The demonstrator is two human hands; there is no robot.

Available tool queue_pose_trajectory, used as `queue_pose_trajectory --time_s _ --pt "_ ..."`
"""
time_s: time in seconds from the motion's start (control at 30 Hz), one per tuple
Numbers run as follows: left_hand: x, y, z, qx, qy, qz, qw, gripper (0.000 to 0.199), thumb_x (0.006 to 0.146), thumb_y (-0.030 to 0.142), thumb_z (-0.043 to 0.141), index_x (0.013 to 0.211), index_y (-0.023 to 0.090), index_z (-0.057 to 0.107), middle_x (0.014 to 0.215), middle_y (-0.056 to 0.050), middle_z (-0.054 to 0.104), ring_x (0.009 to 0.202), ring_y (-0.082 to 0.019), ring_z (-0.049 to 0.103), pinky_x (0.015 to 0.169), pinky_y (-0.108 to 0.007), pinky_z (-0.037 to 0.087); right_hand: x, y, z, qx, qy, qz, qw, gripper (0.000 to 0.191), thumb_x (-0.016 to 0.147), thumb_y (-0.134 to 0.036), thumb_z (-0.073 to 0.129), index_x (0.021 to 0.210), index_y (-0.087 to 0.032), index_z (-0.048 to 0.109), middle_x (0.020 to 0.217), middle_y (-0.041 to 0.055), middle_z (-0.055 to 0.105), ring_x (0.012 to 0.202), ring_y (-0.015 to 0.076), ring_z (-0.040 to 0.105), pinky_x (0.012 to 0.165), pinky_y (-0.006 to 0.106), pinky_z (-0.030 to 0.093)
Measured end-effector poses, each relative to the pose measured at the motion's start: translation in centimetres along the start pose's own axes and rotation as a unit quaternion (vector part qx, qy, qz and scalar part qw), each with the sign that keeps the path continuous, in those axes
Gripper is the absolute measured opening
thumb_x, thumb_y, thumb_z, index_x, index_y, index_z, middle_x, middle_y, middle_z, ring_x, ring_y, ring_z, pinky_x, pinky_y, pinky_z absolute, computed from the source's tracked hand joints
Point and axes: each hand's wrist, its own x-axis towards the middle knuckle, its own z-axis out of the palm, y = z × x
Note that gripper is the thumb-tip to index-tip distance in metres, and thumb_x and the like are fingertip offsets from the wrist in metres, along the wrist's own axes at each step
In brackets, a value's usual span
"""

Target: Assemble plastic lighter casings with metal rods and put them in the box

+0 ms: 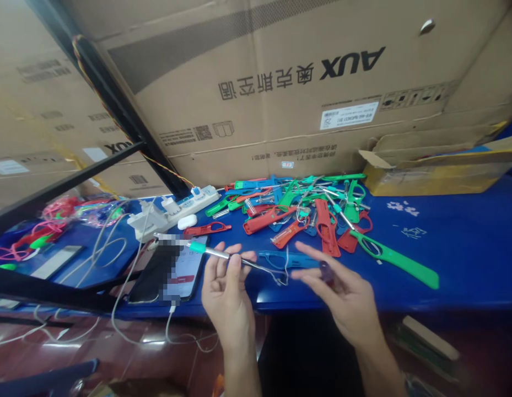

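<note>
1. I had the left hand (228, 281) pinching the metal rod (216, 253) between thumb and fingers.
2. The right hand (340, 289) hung half-open by its wires (283, 278), hold unclear.
3. I judged work unfinished: wires loose, plastic pieces (272, 218) heaped beyond both hands.

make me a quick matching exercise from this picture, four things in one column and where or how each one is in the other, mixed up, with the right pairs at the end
Things
1. slim silver rod with a teal band
2. long white plastic power strip
3. flat rectangular phone with a lit screen
4. brown cardboard box with yellow sides

Places and states
A. at the back right of the blue table
B. between the fingers of the left hand
C. has white plugs in it
D. has a white cable at its near edge

Right pairs: 1-B, 2-C, 3-D, 4-A
</note>
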Motion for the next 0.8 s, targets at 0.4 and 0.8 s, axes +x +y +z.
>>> queue_pose_trajectory --time_s 0.4,0.8 --pt "-0.5 1.7 0.3 -0.074 0.085 0.055 0.992 0.032 0.085 0.022 0.081 0.114 0.02 0.07 0.105 -0.001 0.072 0.083 -0.01 0.073 0.076 -0.02 0.059 0.3 -0.1 1.9 0.067 -0.016 0.183 0.981 0.044 0.087 -0.055 0.071 0.111 -0.018 0.069 0.108 0.0118 0.076 0.037 0.0017 0.038 0.036 0.023 0.031" --pt "-0.4 2.9 -0.3 -0.099 0.099 0.079 0.987 0.018 0.087 0.022 0.079 0.103 0.019 0.07 0.103 0.001 0.07 0.094 -0.009 0.069 0.096 -0.021 0.056 -0.8 0.0 5.9 0.121 -0.119 0.134 0.976 0.03 0.088 -0.035 0.073 0.117 -0.026 0.071 0.124 0.007 0.072 0.089 0.0192 0.07 0.064 0.026 0.056"
